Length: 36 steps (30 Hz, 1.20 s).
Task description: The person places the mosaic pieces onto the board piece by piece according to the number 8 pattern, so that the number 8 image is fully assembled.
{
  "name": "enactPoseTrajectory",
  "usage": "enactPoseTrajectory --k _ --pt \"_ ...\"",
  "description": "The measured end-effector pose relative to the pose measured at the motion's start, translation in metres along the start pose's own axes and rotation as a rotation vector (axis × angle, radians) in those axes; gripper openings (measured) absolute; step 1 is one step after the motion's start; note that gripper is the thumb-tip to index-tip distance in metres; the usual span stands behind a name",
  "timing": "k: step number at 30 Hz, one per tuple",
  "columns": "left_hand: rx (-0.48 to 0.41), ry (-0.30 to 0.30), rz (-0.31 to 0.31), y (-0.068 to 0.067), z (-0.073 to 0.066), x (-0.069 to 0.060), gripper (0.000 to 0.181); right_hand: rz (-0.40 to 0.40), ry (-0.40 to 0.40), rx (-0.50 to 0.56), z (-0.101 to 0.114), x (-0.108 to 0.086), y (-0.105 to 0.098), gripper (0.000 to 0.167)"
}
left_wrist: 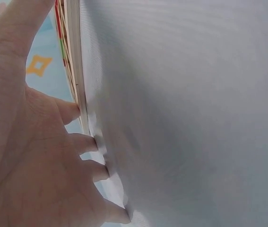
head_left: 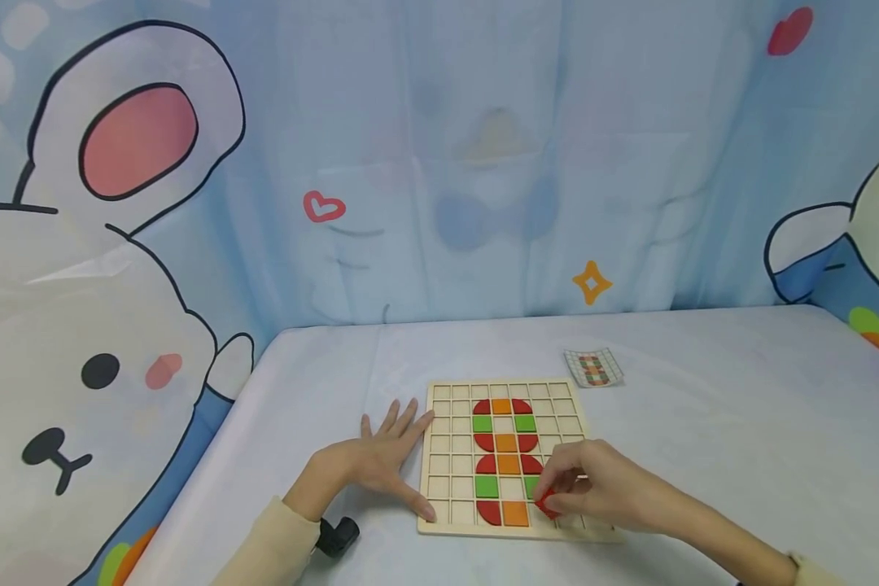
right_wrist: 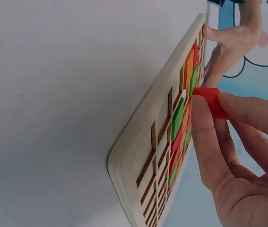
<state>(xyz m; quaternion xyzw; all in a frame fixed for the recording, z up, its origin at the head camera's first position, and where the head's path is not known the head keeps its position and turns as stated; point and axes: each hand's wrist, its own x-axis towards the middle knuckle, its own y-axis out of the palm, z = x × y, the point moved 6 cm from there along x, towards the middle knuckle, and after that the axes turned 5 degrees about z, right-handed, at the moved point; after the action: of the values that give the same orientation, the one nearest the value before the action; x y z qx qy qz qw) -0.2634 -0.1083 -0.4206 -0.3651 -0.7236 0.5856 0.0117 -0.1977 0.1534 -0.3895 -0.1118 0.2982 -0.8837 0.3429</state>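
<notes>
A wooden grid board lies on the table, with red, orange and green tiles set in its middle columns. My right hand pinches a red tile between thumb and fingers over the board's lower right part; the right wrist view shows this red tile just off the grid. My left hand is spread along the board's left edge, thumb at the lower corner and a fingertip at the side. In the left wrist view the fingers are straight, touching the board's side and the tablecloth.
A small pattern card with a printed grid lies behind the board's far right corner. White cloth covers the table. A blue curtain with cartoon figures hangs behind. A black wrist device sits by the left sleeve.
</notes>
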Motion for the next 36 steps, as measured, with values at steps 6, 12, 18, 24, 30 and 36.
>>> enactPoseTrajectory --k 6,12,18,24,30,36 --pt "0.008 -0.006 0.004 -0.001 0.000 -0.001 0.131 -0.028 0.064 0.015 -0.005 0.003 0.006 0.014" --pt "0.015 -0.017 0.004 0.000 -0.001 -0.001 0.131 -0.041 0.063 -0.016 -0.006 0.002 0.006 0.012" --pt "0.023 -0.009 0.007 0.000 -0.002 -0.001 0.131 -0.061 0.042 -0.065 -0.005 0.001 0.007 0.012" --pt "0.025 -0.010 0.003 -0.002 -0.002 -0.001 0.131 -0.081 0.026 -0.148 -0.004 0.005 0.010 0.011" --pt "0.025 -0.002 -0.004 -0.002 -0.001 0.000 0.131 -0.086 0.027 -0.186 -0.003 0.008 0.014 0.015" --pt "0.020 -0.011 -0.001 -0.001 -0.001 -0.001 0.131 -0.093 0.033 -0.178 -0.003 0.008 0.015 0.015"
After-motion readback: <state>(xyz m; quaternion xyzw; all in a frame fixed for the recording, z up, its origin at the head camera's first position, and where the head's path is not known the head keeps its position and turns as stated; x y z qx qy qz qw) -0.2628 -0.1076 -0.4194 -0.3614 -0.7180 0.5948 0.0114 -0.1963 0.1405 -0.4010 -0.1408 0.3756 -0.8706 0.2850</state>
